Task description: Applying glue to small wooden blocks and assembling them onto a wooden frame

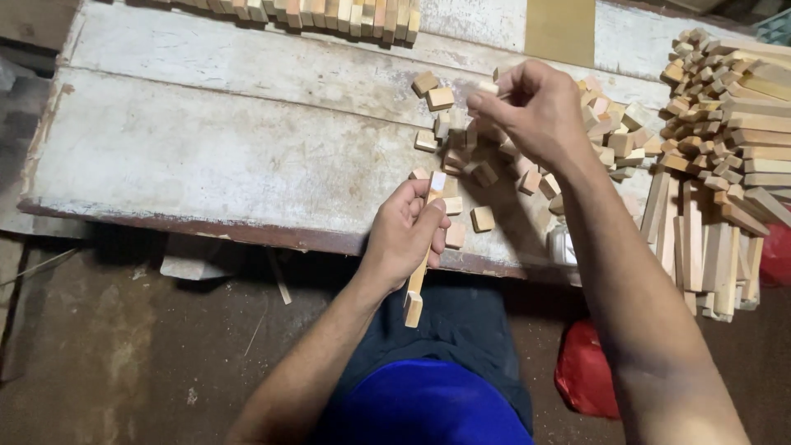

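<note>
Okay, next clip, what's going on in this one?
A person at a worn white board holds a thin wooden stick in the left hand. The right hand pinches a small wooden block above a scattered pile of blocks. A stack of longer sticks lies to the right.

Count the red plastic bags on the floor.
2. One red bag lies on the floor beside the right forearm; another red bag shows at the right edge, partly hidden behind the wooden sticks.
</note>
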